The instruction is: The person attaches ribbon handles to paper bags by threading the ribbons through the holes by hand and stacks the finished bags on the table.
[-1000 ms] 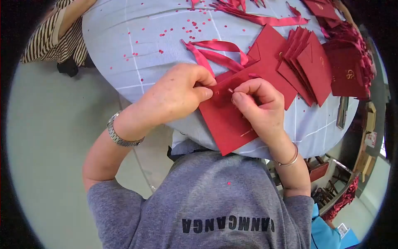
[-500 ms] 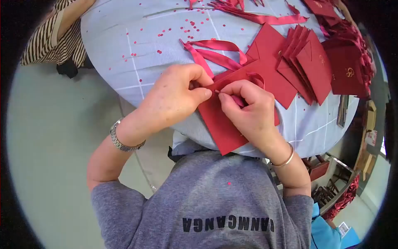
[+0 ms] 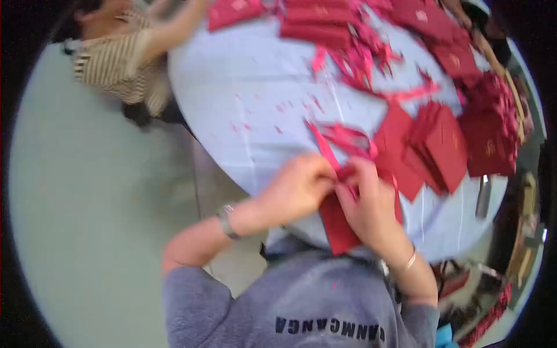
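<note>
A small dark red paper bag (image 3: 338, 228) is in front of me at the table's near edge, partly covered by my hands. My left hand (image 3: 299, 188), with a watch at the wrist, pinches at the bag's upper edge. Close beside it, my right hand (image 3: 371, 200) has thumb and fingers pressed together on a pink-red ribbon (image 3: 346, 174) at the same edge. A loose length of ribbon (image 3: 323, 145) trails away from the fingers across the cloth. Motion blur hides the exact grip of the fingertips.
More red bags (image 3: 438, 148) overlap to the right, and a bag with a gold mark (image 3: 489, 145) is beyond them. Stacked bags (image 3: 319, 20) and tangled ribbons (image 3: 360, 66) cover the far side. A person in a striped top (image 3: 113, 66) reaches in at left. Red confetti dots the tablecloth (image 3: 220, 87).
The view has swung, showing more of the table's far side and the other person. My right fingers have moved closer against my left fingertips at the bag's edge.
</note>
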The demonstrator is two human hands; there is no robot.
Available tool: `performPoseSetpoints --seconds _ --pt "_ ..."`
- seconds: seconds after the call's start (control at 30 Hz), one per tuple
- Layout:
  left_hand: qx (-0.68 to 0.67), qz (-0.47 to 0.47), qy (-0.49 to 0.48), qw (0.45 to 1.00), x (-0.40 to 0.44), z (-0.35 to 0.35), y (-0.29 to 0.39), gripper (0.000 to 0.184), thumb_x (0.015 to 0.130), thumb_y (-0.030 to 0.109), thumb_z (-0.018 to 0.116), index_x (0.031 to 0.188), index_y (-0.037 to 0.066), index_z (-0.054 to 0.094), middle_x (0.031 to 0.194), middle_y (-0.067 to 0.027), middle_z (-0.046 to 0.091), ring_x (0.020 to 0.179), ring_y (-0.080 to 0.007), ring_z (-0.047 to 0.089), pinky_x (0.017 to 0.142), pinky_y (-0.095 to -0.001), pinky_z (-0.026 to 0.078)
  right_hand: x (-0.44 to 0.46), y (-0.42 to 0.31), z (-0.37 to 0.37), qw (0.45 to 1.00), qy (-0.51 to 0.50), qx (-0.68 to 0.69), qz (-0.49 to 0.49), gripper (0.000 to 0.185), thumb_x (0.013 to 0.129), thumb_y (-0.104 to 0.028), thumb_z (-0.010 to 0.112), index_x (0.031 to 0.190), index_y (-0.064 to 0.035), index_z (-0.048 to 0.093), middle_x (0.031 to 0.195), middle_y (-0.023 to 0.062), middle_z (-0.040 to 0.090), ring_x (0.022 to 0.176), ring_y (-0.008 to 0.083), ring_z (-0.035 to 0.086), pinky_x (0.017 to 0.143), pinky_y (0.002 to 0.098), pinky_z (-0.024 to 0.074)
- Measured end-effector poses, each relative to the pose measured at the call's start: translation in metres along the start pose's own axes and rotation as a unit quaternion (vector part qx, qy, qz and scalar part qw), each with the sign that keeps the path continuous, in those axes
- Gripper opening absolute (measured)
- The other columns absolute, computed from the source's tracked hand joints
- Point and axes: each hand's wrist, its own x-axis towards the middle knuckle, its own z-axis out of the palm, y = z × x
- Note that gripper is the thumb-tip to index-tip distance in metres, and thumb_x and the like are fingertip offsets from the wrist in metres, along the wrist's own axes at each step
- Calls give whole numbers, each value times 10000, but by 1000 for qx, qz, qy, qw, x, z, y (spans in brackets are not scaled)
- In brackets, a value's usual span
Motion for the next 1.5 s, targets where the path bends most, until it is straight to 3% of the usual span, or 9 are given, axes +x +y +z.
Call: performPoseSetpoints --seconds 0.1,0.17,0.3,0.37,0.47,0.77,1.0,1.27,1.5 --pt "35 64 17 997 2 -8 1 111 806 71 627 884 -7 637 854 -145 624 826 -283 611 744 -369 484 6 4 -4 998 -9 -4 -64 239 774 -41 697 991 -38 597 783 133 645 677 278 648 590 371 502" --pt "-2 3 -40 999 3 -13 7 114 815 84 616 888 -1 638 866 -146 608 840 -305 603 741 -387 484 3 4 -6 994 -5 -16 -106 230 768 -33 701 976 -37 602 784 130 645 671 266 647 587 359 502" --pt "77 77 0 994 10 -19 10 113 830 83 598 910 20 647 900 -140 600 870 -310 598 749 -404 479 -2 5 -1 996 18 23 -89 253 750 -91 728 955 -35 591 763 124 635 681 300 633 610 390 506" --pt "130 73 -138 979 20 -24 12 135 822 96 601 933 43 656 919 -136 594 894 -318 595 761 -414 477 -5 7 -1 993 43 22 -108 254 740 -89 738 943 -36 594 780 122 638 681 294 633 615 378 507" --pt "137 78 -241 957 31 -37 29 150 809 121 602 932 64 668 932 -130 596 907 -316 596 773 -418 475 -9 5 -3 991 46 10 -125 255 730 -77 746 930 -37 592 808 122 641 689 287 636 618 371 508" --pt "231 74 -305 921 38 -32 33 128 770 131 600 851 49 656 934 -114 590 922 -306 596 759 -424 487 -13 6 1 980 65 11 -189 280 708 -58 753 930 -53 583 776 98 626 657 284 614 582 378 489" --pt "235 140 -199 941 28 -26 24 91 764 62 597 849 44 624 931 -121 574 920 -325 591 710 -436 489 -9 -17 -24 984 22 -78 -157 296 724 -169 741 966 -59 612 711 71 584 637 250 581 552 365 444" --pt "228 96 -197 949 28 -28 23 73 804 64 580 875 60 596 932 -126 562 907 -332 584 733 -448 481 -11 -28 -45 954 16 -205 -217 303 722 -134 716 996 -51 619 688 48 566 649 215 547 737 390 365" --pt "212 84 -160 960 27 -45 5 94 795 52 567 885 42 590 931 -147 577 903 -348 584 754 -445 481 -9 -23 -72 970 -12 -118 -210 208 694 -71 724 878 -72 628 689 57 573 657 232 548 735 381 380"
